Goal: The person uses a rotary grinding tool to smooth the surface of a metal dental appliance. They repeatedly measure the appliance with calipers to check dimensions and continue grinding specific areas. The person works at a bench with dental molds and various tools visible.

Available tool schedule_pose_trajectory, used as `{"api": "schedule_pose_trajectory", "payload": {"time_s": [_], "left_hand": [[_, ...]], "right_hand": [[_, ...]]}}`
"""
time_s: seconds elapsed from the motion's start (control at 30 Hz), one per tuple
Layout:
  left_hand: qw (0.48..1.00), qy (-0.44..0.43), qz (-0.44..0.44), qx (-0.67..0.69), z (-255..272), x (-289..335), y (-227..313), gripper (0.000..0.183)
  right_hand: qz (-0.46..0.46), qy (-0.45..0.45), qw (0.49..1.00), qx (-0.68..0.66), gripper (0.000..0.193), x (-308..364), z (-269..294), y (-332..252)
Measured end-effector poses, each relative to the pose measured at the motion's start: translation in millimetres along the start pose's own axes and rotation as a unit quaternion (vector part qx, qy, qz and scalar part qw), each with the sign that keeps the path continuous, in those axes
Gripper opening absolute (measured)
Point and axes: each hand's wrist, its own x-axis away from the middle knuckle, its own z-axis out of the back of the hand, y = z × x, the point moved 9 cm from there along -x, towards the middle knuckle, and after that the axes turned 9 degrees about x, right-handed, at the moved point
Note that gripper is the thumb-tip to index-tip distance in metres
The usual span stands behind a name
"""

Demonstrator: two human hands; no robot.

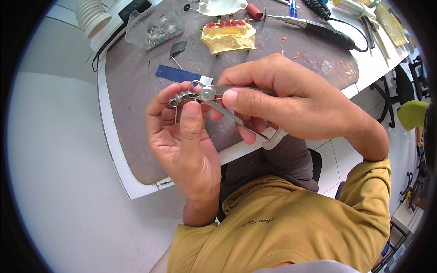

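Observation:
A silver metal dental bridge framework (183,97), a row of small hollow crowns with a thin stem below, is pinched between the thumb and fingers of my left hand (184,141). My right hand (291,102) grips a metal dental thickness caliper (208,93), its thumb beside the round pivot. The curved caliper tips reach to the right end of the framework; fingers partly hide the contact there. Toward my lap, the caliper's graduated scale (274,139) shows under the right hand. Both hands are raised over the near part of the workbench.
Past my hands stands a yellow plaster dental model (230,40) with red teeth. A blue strip (175,73) lies beyond my left fingers. Farther left is a clear plastic box (155,28) of small burs. A corded rotary handpiece (314,30) lies at the back right of the workbench (132,113).

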Motion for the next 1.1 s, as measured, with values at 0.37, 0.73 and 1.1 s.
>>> {"api": "schedule_pose_trajectory", "payload": {"time_s": [0.37, 0.73, 1.1], "left_hand": [[0.999, -0.035, -0.015, 0.016, -1.8, 1.3, 2.4, 0.022], [0.999, -0.041, -0.021, 0.015, -1.3, 1.9, 3.1, 0.021], [1.000, -0.005, -0.007, 0.009, 1.3, 1.0, 1.1, 0.029]], "right_hand": [[0.036, 0.040, 0.986, 0.161, 0.030, 3.6, 4.9, -11.2], [0.020, 0.029, 0.992, 0.122, 0.030, 5.1, 2.6, -9.1], [0.014, 0.009, 0.999, 0.038, 0.028, 1.0, 1.0, -1.1]]}}
